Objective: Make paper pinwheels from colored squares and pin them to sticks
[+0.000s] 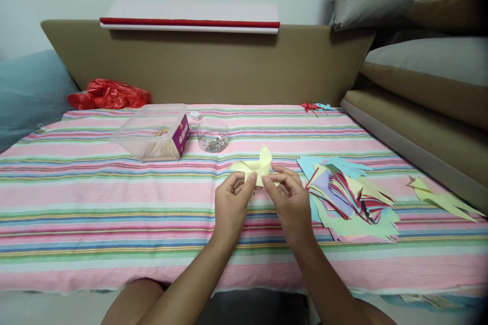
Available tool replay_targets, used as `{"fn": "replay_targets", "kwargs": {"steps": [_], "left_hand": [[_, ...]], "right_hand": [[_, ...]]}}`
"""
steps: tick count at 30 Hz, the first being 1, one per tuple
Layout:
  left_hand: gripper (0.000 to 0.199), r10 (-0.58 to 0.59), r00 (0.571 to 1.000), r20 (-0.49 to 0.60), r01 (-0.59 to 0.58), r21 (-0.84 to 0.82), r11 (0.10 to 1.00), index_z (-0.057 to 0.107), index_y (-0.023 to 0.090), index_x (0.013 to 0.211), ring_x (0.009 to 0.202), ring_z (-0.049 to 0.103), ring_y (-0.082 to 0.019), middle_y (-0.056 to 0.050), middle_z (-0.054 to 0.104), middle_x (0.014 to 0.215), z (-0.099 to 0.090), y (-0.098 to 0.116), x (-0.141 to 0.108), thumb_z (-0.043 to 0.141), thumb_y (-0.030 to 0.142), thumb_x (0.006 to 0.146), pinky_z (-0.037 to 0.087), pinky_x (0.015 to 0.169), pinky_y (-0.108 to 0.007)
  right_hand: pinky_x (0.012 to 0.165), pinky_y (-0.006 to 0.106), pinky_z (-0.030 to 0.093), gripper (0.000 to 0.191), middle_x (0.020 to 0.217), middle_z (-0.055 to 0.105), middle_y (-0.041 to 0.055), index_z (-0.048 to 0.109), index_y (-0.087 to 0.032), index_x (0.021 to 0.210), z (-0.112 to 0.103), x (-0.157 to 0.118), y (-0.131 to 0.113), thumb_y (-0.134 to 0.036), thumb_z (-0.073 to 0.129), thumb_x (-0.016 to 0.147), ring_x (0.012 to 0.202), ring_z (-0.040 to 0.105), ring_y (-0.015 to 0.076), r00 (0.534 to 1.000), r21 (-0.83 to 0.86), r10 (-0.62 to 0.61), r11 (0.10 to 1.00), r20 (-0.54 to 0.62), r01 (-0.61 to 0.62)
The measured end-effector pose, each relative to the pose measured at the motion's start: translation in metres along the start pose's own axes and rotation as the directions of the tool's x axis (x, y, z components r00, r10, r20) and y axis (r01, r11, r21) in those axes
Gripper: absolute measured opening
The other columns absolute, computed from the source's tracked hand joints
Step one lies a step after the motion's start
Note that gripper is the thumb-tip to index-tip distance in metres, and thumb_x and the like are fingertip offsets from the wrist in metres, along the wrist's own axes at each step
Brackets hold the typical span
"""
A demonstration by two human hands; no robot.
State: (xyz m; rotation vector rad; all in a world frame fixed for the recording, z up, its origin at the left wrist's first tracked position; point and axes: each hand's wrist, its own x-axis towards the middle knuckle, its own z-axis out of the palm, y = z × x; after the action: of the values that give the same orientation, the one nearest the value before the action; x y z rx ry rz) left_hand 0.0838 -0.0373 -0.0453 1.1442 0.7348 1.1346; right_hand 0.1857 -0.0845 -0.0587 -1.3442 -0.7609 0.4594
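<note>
A pale yellow paper pinwheel (260,166), its blades curled up, is held between my two hands above the striped cloth. My left hand (231,205) pinches its left side, the thumb lying on the front of the paper. On the other side, my right hand (292,205) grips the lower right part between thumb and fingers. The fingertips behind the paper are partly hidden. Just right of my right hand lies a pile of cut coloured papers (346,195) in yellow, blue, red and purple.
A clear plastic box (148,132) with thin sticks and a round clear tub (212,136) of small metal pins stand ahead. Finished red and blue pinwheels (315,107) lie at the back right. Yellow cut paper (442,198) rests far right, by stacked cushions (427,71).
</note>
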Motion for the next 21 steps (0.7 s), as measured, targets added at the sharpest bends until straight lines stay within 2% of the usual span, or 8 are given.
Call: {"fn": "replay_targets", "kwargs": {"steps": [5,10,21], "left_hand": [[0.021,0.003,1.0,0.0,-0.003,0.003,1.0,0.068,0.015,0.077,0.065,0.058,-0.011,0.001,0.063,0.067,0.0006,0.0,0.0002,0.077,0.034,0.083,0.044,0.062,-0.02],[0.021,0.007,1.0,-0.005,-0.007,0.017,1.0,0.068,0.015,0.077,0.064,0.058,-0.011,0.002,0.062,0.066,0.0012,0.001,-0.0002,0.077,0.034,0.083,0.044,0.062,-0.02],[0.022,0.008,1.0,-0.023,-0.007,0.037,0.999,0.07,0.015,0.075,0.065,0.058,-0.013,0.0,0.064,0.066,0.0015,0.002,-0.0013,0.078,0.035,0.081,0.044,0.063,-0.023]], "right_hand": [[0.072,0.033,0.056,0.017,0.12,0.059,0.0109,0.074,-0.021,0.079,0.0008,0.0004,0.002,-0.038,0.076,0.077,0.109,0.062,0.0256,1.0,-0.016,-0.025,1.0,-0.005,0.025],[0.076,0.035,0.056,0.015,0.119,0.06,0.0108,0.074,-0.021,0.079,0.0012,0.0004,0.0032,-0.036,0.075,0.078,0.113,0.061,0.0266,0.998,-0.027,-0.057,0.998,-0.004,0.057],[0.073,0.032,0.055,0.017,0.122,0.06,0.0112,0.073,-0.021,0.077,0.0014,-0.0013,0.0009,-0.037,0.076,0.078,0.116,0.06,0.0268,0.999,-0.026,-0.043,0.999,0.004,0.043]]}}
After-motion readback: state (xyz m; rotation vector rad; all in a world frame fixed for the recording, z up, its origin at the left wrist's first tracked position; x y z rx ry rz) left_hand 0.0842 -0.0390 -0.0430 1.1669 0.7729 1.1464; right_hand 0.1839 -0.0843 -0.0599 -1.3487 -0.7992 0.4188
